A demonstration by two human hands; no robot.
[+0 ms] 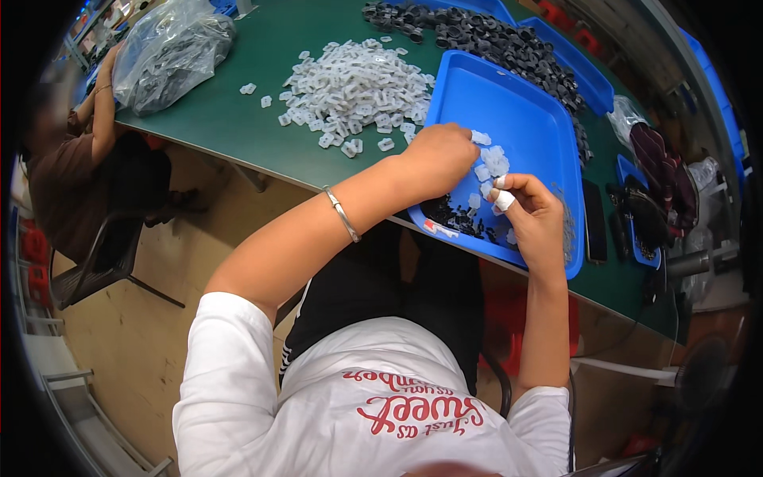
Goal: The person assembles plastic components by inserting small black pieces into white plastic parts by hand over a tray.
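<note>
My left hand (447, 161) reaches over the near left edge of a blue tray (509, 95), its fingers curled down and closed. What they hold, if anything, is hidden behind the hand. My right hand (534, 213), with white tape on the thumb and a finger, pinches a small translucent white plastic piece (486, 190) at its tips. Between the hands, several similar white pieces (494, 161) lie in the tray. Small black parts (461, 219) are heaped in its near corner, below my left hand.
A heap of white plastic pieces (358, 87) covers the green table (262, 135) left of the tray. Black ring-like parts (509, 48) are piled behind it. A clear bag (175, 60) stands far left, beside a seated person (71, 175). At right lie a dark phone-like slab (594, 219) and a smaller blue tray (648, 253).
</note>
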